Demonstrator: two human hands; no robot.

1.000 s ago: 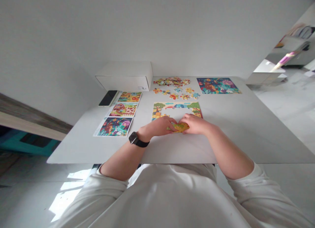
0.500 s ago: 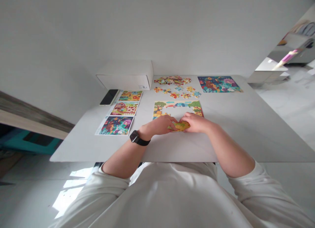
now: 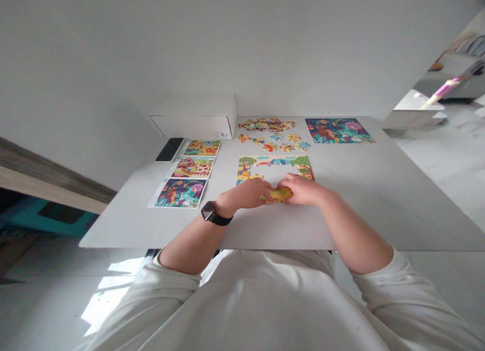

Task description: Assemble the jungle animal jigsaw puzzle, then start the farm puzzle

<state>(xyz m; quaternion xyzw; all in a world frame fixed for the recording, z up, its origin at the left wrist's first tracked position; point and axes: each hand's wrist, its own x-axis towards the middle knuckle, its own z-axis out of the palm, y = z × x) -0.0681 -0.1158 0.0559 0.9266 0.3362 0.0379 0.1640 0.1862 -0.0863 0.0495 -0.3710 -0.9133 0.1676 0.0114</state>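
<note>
Between my two hands lies a small cluster of yellow-green jigsaw pieces (image 3: 280, 194), held by the fingertips of my left hand (image 3: 247, 193) and my right hand (image 3: 302, 189). Just beyond them is a partly assembled jigsaw (image 3: 275, 162), a border of colourful pieces around an open white middle. My hands overlap its near edge and hide part of it. Further back, loose jigsaw pieces (image 3: 273, 142) are spread out, with a heaped pile of pieces (image 3: 266, 123) behind them.
Several small picture cards (image 3: 193, 165) lie in a column left of the puzzle. A larger colourful picture (image 3: 337, 131) lies at the far right. A white box (image 3: 195, 116) and a black phone (image 3: 169, 149) sit at the far left of the white table (image 3: 371, 189).
The whole view has shifted slightly as my head moved. My hands stay close together with the pieces between them, and nothing on the table has visibly moved.
</note>
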